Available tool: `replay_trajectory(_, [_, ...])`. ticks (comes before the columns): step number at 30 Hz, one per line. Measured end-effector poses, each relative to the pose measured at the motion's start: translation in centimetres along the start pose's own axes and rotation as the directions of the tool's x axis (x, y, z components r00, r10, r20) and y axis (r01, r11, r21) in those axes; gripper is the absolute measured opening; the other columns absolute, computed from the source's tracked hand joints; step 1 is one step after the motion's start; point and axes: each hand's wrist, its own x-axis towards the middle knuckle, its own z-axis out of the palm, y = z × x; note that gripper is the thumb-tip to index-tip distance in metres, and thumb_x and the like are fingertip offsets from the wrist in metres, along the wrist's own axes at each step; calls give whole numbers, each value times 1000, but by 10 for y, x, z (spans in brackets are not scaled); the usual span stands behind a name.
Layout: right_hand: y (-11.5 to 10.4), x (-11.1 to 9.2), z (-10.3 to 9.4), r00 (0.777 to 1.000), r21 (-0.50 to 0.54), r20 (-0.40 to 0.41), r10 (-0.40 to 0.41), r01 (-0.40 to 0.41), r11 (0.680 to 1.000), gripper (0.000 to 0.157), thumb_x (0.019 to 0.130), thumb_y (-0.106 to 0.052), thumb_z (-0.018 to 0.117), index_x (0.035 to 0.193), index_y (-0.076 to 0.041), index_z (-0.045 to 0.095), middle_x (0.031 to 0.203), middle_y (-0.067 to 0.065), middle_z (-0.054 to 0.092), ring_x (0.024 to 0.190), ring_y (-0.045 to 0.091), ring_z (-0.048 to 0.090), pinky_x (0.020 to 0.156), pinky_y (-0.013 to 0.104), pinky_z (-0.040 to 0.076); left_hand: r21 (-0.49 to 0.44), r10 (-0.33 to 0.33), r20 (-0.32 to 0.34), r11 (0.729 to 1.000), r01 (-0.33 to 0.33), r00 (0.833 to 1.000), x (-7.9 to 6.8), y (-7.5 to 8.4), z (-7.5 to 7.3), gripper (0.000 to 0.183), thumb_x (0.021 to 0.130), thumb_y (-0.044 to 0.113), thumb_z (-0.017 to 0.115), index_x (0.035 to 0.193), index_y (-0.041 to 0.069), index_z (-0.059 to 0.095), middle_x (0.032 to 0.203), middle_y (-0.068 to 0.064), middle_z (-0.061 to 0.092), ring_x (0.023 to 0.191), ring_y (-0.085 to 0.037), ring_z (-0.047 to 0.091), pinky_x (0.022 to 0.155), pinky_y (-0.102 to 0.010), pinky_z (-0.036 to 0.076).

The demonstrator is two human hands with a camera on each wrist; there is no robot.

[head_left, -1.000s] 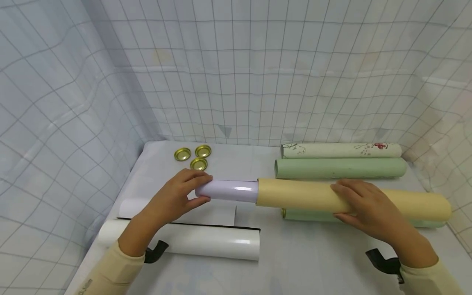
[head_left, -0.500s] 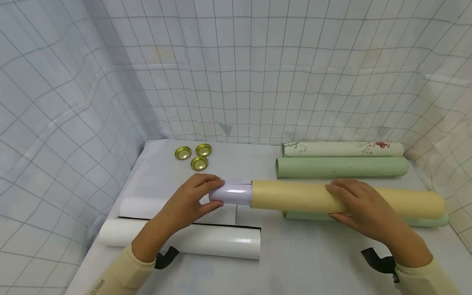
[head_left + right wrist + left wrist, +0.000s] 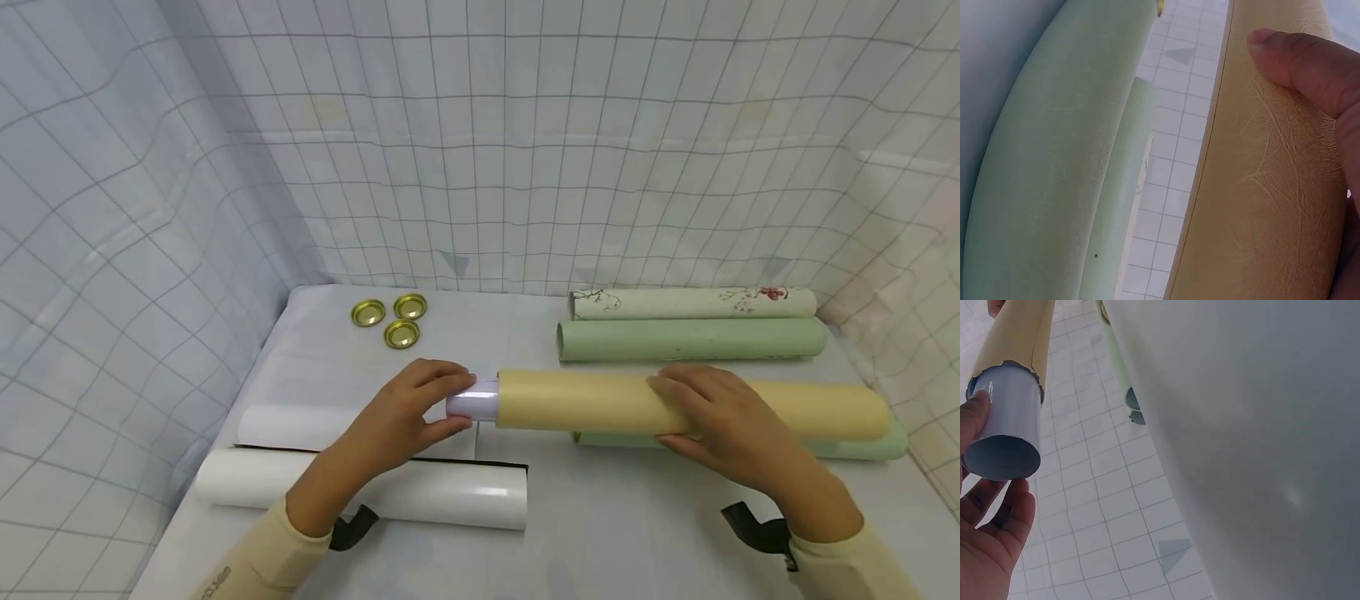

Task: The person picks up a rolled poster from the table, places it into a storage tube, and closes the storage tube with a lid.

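Note:
My left hand pinches the end of a glossy pale lavender rolled sheet between thumb and fingers. Most of that roll is hidden inside a yellow tube; only a short length sticks out. In the left wrist view, the roll's hollow end faces the camera, and the yellow tube's mouth has a ragged edge. Around the middle of the yellow tube curls my right hand, its thumb lying on the creased surface in the right wrist view. The tube is held level above a green tube.
Three gold round lids lie at the back left. A floral tube and another green tube lie at the back right. Front left holds a glossy white roll and a white sheet. Grid-patterned cloth walls the table.
My left hand has moved right, sliding the lavender roll deeper into the yellow tube, so less of it shows. My right hand and the yellow tube have shifted slightly left.

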Motion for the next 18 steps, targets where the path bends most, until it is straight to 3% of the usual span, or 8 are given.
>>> replay_trajectory(12, [-2,3,3,1000,-2,19,13,-13,1000,66,99,-63,42,125,-6,62,120,10,61,104,30,61,90,43,43,-43,51,-25,998,-52,998,4,4,6,53,77,20,87,123,7,65,123,-6,59,113,-21,58,93,-31,52])
replay_trajectory(18, [-3,4,2,1000,3,18,12,-12,1000,66,98,-63,43,126,-6,62,120,10,61,104,30,60,90,43,44,-54,32,-22,998,-33,999,3,2,5,52,77,20,87,123,8,66,125,-5,59,115,-21,58,95,-30,52])
